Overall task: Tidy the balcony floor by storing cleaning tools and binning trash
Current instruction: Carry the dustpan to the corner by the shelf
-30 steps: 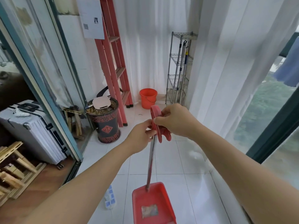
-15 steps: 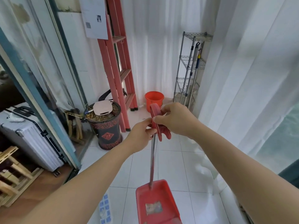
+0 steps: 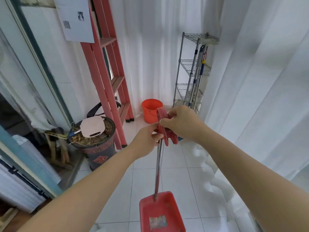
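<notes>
A red long-handled dustpan (image 3: 161,213) hangs upright in front of me, its metal shaft (image 3: 158,169) running up to a red plastic grip (image 3: 164,129). My left hand (image 3: 147,141) is closed on the top of the shaft just under the grip. My right hand (image 3: 182,123) pinches the red grip from the right. A scrap of paper trash (image 3: 158,221) lies in the pan. A mop or broom handle (image 3: 195,77) leans in the wire rack (image 3: 184,67) at the far end.
An orange bucket (image 3: 151,108) stands on the tiles by the rack. A red stepladder (image 3: 107,72) leans at the left wall. A dark barrel-shaped bin (image 3: 97,148) with dry debris and a pale board sits beside it. White curtains (image 3: 250,81) line the right side.
My view has swung left and moved closer to the far end; the bin, ladder and bucket appear nearer. Both hands keep the same hold on the dustpan handle.
</notes>
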`<act>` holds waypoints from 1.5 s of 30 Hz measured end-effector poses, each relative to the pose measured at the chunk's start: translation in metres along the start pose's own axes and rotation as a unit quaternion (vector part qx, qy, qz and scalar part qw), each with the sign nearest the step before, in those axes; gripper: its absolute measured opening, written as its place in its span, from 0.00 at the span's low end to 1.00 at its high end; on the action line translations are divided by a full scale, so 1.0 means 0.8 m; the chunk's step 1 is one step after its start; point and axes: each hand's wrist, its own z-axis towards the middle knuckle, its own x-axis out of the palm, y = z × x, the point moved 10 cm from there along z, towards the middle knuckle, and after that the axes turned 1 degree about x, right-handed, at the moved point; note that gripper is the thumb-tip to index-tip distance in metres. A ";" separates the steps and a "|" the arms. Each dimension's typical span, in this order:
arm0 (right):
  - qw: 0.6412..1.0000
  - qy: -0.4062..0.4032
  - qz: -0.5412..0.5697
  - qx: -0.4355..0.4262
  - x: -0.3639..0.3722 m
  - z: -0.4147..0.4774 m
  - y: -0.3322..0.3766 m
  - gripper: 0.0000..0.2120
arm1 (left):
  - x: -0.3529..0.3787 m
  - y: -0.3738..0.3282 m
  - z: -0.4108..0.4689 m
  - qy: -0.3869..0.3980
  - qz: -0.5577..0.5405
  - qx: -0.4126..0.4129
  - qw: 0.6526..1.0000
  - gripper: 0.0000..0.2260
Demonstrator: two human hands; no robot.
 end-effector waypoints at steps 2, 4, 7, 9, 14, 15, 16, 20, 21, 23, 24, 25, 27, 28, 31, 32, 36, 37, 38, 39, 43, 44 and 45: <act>1.000 0.000 0.003 0.005 0.004 0.027 -0.004 0.16 | -0.010 0.006 0.025 0.002 -0.002 -0.003 1.000 0.18; 1.000 -0.005 -0.005 0.007 0.007 0.053 -0.010 0.16 | -0.019 0.011 0.047 0.001 0.000 -0.001 1.000 0.18; 1.000 -0.002 -0.022 0.008 0.012 0.094 -0.016 0.16 | -0.034 0.020 0.086 -0.006 0.006 -0.001 1.000 0.18; 1.000 -0.003 -0.022 0.003 0.011 0.123 -0.022 0.17 | -0.041 0.021 0.114 -0.006 0.013 0.002 1.000 0.17; 1.000 0.008 0.004 -0.003 0.001 0.195 -0.034 0.17 | -0.057 0.015 0.184 -0.016 0.038 0.013 0.999 0.16; 1.000 0.012 0.010 -0.004 -0.001 0.209 -0.037 0.16 | -0.061 0.013 0.198 -0.018 0.036 0.014 0.999 0.16; 1.000 0.014 0.012 -0.006 -0.002 0.225 -0.039 0.14 | -0.065 0.013 0.212 -0.021 0.027 0.012 0.999 0.16; 0.999 0.033 0.011 -0.017 -0.001 0.280 -0.045 0.11 | -0.079 0.016 0.259 -0.034 0.038 0.006 0.999 0.15; 0.999 0.037 0.007 -0.017 0.001 0.293 -0.047 0.11 | -0.083 0.017 0.269 -0.036 0.044 0.006 0.998 0.15; 0.999 0.040 0.009 -0.017 0.003 0.321 -0.050 0.12 | -0.094 0.022 0.292 -0.046 0.054 0.004 0.997 0.15; 0.999 0.043 0.009 -0.018 0.005 0.335 -0.051 0.12 | -0.100 0.025 0.305 -0.049 0.053 0.002 0.997 0.16; 0.999 0.046 0.006 -0.019 0.007 0.351 -0.052 0.12 | -0.106 0.028 0.318 -0.053 0.055 0.000 0.997 0.17; 0.999 0.051 0.000 -0.017 0.011 0.380 -0.054 0.11 | -0.118 0.034 0.344 -0.054 0.054 -0.002 0.997 0.17; 0.999 0.052 -0.001 -0.014 0.014 0.398 -0.057 0.11 | -0.124 0.039 0.360 -0.050 0.047 -0.003 0.998 0.18; 0.998 0.056 0.004 -0.007 0.023 0.444 -0.061 0.14 | -0.141 0.052 0.402 -0.045 0.041 -0.009 0.998 0.19; 0.998 0.056 0.005 -0.005 0.026 0.459 -0.062 0.15 | -0.147 0.055 0.417 -0.042 0.046 -0.009 0.998 0.19; 0.998 0.065 0.002 0.009 0.040 0.532 -0.061 0.16 | -0.181 0.068 0.482 -0.021 0.058 -0.011 0.998 0.17; 0.998 0.066 -0.005 0.014 0.042 0.548 -0.061 0.16 | -0.188 0.072 0.497 -0.014 0.063 -0.017 0.998 0.16; 0.998 0.064 -0.011 0.019 0.043 0.566 -0.062 0.16 | -0.195 0.076 0.515 -0.005 0.068 -0.020 0.997 0.14; 0.998 0.060 -0.020 0.019 0.044 0.579 -0.064 0.16 | -0.199 0.080 0.529 0.004 0.070 -0.020 0.997 0.14; 0.997 0.059 -0.026 0.031 0.052 0.631 -0.074 0.16 | -0.215 0.094 0.582 0.016 0.084 -0.026 0.996 0.15; 0.997 0.062 -0.027 0.034 0.053 0.642 -0.077 0.16 | -0.218 0.098 0.594 0.018 0.083 -0.028 0.996 0.14; 0.997 0.064 -0.029 0.037 0.054 0.653 -0.080 0.16 | -0.220 0.102 0.606 0.021 0.083 -0.029 0.996 0.14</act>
